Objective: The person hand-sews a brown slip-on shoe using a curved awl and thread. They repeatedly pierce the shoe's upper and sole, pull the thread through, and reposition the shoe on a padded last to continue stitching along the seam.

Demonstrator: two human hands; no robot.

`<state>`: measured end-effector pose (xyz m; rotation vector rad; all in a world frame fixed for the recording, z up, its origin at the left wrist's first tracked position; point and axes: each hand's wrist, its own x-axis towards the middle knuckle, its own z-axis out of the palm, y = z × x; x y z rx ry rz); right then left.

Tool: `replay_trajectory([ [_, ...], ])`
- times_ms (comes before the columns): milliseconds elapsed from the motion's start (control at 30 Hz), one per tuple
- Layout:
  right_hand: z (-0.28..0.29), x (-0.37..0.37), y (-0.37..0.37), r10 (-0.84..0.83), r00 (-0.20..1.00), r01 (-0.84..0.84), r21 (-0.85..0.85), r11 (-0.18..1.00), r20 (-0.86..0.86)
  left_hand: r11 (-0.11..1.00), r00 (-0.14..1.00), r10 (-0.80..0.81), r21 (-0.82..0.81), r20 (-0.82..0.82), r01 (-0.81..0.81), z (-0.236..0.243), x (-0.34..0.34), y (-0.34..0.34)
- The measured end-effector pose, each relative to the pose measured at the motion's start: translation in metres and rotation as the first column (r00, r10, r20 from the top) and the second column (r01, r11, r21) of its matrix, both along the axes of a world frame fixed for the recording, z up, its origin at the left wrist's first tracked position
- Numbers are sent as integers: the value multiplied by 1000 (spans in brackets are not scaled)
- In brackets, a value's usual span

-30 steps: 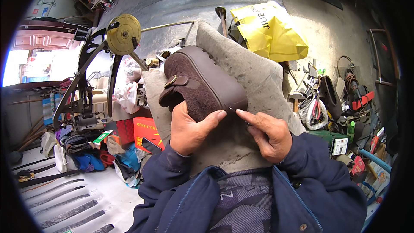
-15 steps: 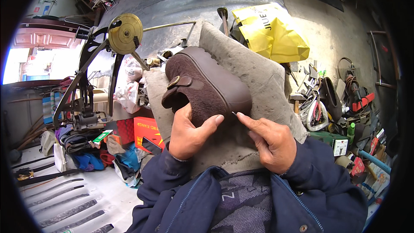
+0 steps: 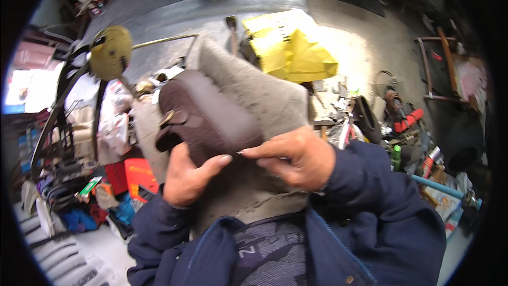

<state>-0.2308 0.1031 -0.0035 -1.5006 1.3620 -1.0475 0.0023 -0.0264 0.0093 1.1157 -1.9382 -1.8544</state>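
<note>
A dark brown shoe (image 3: 209,111) with a fuzzy upper, a strap with a gold-coloured buckle and a thick smooth sole lies tilted on the grey cloth (image 3: 278,95) over my lap. My left hand (image 3: 186,177) grips it at the opening, with the fingers hidden inside and the thumb along the outside near the heel. Close to the sole edge at the heel, my right hand (image 3: 301,159) pinches a small, thin tool (image 3: 239,152). Only its light tip shows, so its kind is unclear, and I cannot tell whether it touches the shoe.
A hand-cranked machine with a brass-coloured wheel (image 3: 111,53) stands at the left. Beyond the cloth sits a yellow bag (image 3: 291,47). Tools and scraps crowd the right side near a red-handled tool (image 3: 408,121). A red box (image 3: 140,179) and fabric pieces lie at the left.
The whole view has swung to the right, so everything sits further left and blurs a little. My right hand lies flatter beside the heel. Both hands keep their grip.
</note>
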Motion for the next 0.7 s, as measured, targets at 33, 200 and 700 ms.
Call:
replay_trajectory([
  [33,-4,1,0,-10,1000,10,-14,1000,-17,996,1000,-2,90,-21,4,1,0,0],
  [200,-18,6,-4,-22,997,15,-105,994,-72,992,996,29,126,-89,-17,4,-9,-1],
  [700,-31,6,-18,-11,999,14,-106,994,30,991,996,87,104,30,-89,2,-4,-3],
])
